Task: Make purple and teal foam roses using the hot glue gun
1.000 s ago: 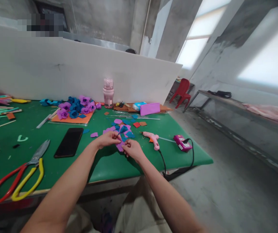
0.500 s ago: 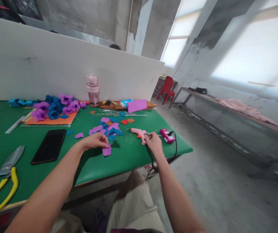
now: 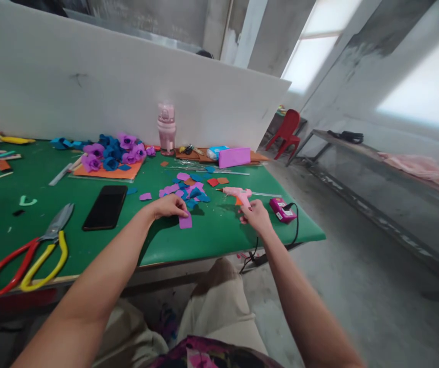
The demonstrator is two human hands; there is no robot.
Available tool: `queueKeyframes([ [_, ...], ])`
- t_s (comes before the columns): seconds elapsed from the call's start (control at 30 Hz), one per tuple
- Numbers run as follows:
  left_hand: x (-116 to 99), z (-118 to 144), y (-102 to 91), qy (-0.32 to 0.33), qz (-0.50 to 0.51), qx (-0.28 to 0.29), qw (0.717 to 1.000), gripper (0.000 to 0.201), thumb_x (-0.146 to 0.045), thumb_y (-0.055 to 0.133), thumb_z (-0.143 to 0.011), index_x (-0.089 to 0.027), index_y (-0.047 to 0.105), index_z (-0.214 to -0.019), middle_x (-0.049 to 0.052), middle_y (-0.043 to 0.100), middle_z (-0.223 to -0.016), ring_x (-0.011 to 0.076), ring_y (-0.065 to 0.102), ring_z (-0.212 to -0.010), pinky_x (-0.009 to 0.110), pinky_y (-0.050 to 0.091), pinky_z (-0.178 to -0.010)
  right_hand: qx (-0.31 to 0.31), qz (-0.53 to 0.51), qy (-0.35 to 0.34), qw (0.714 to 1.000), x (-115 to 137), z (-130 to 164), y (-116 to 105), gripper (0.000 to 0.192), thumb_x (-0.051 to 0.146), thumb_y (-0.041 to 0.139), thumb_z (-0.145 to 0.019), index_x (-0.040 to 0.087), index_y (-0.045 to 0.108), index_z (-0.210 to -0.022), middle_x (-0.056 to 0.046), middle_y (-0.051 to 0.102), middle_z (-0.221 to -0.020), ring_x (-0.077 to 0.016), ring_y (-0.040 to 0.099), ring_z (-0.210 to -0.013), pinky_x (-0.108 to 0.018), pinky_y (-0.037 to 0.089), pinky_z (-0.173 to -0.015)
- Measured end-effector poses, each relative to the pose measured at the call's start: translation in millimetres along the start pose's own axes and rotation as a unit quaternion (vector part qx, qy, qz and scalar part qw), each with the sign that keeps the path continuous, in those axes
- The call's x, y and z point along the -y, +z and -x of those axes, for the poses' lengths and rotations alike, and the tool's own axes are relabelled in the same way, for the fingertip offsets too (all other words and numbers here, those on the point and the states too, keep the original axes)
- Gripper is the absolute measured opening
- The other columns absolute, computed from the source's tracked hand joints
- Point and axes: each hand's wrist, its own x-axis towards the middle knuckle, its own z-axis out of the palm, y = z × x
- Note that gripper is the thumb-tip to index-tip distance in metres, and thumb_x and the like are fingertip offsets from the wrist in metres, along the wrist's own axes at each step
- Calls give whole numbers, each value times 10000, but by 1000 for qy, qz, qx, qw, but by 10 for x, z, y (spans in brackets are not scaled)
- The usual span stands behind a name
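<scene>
- Left hand (image 3: 168, 207) rests on the green table (image 3: 212, 232), fingertips pinching a purple petal (image 3: 185, 221) that lies flat just below them, toward the person.
- Right hand (image 3: 257, 214) is closed around the grip of the pink glue gun (image 3: 238, 194); the fingers wrap the handle, so it reads as held, though the trigger finger cannot be made out.
- The gun's long axis runs left to right, nozzle pointing left toward the petal, body lying across the table rather than tipped down.
- Petal sits to the left of the nozzle and a little nearer the person, clearly apart from it with bare green between the two.
- Left hand is the nearer one to the petal, in fact touching it; right hand is well to its right.
- Black cord (image 3: 295, 232) trails from the gun over the table edge, passing beside a small pink box (image 3: 282, 209) just right of the right hand.
- Behind the petal, a scatter of blue and purple cut pieces (image 3: 189, 188); phone (image 3: 105, 206) and big scissors (image 3: 31, 253) lie off to the left, well apart.
</scene>
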Motion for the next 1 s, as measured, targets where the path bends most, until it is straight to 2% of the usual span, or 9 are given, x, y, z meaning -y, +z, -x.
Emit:
queueKeyframes([
  [0.03,-4,3,3,-2,-4,-1,1000,145,-283,741,-525,-153,687,-560,16,628,-520,113,501,-485,217,325,-474,-19,-118,-8,993,13,113,10,254,292,530,-738,180,463,-956,-15,620,-737,-108,557,-518,-232,450,-508],
  [0.1,-3,1,9,-1,-17,-6,1000,148,-284,743,-518,-154,688,-562,19,636,-528,120,512,-496,217,332,-479,46,-278,4,960,49,339,34,273,305,592,-688,184,491,-910,42,529,-606,-83,482,-457,-215,433,-476],
  [0.17,6,-9,16,4,-36,-22,999,149,-288,742,-518,-156,682,-552,17,636,-526,121,514,-505,216,338,-487,176,-369,48,911,99,534,51,288,396,570,-713,166,539,-883,39,479,-584,-84,458,-462,-221,427,-458],
  [0.23,15,-22,22,8,-56,-33,998,154,-293,738,-525,-155,672,-540,13,632,-523,118,515,-518,213,347,-504,210,-396,65,892,165,682,53,346,495,547,-737,166,549,-847,26,486,-600,-82,445,-462,-218,408,-436],
  [0.3,18,-34,25,1,-82,-32,996,170,-304,733,-535,-147,670,-552,17,638,-541,120,526,-545,212,355,-526,211,-358,52,908,237,788,40,377,538,554,-741,171,536,-823,20,515,-596,-78,433,-444,-210,376,-411],
  [0.43,26,-54,32,-18,-134,-24,990,214,-331,722,-550,-132,681,-616,29,655,-590,136,547,-592,221,355,-547,233,-196,-3,953,351,911,19,381,542,522,-781,168,536,-854,49,504,-499,-59,345,-365,-195,272,-366],
  [0.53,48,-69,38,-7,-132,-21,991,218,-326,718,-550,-129,666,-627,27,651,-600,140,552,-599,223,358,-547,223,-112,-45,967,394,955,59,372,522,470,-818,167,546,-898,20,575,-574,-65,375,-380,-204,291,-384],
  [0.83,69,-93,38,11,-156,0,988,152,-275,698,-556,-138,649,-598,3,629,-568,124,541,-561,219,357,-528,177,56,-171,968,431,941,257,252,360,412,-875,167,554,-952,-46,666,-747,-150,577,-609,-233,397,-547],
  [1.0,100,-111,39,15,-161,5,987,162,-288,701,-563,-137,651,-593,8,632,-556,123,535,-549,223,350,-520,171,90,-223,955,427,918,300,206,317,414,-878,175,562,-903,-65,668,-838,-174,604,-741,-257,420,-668],
])
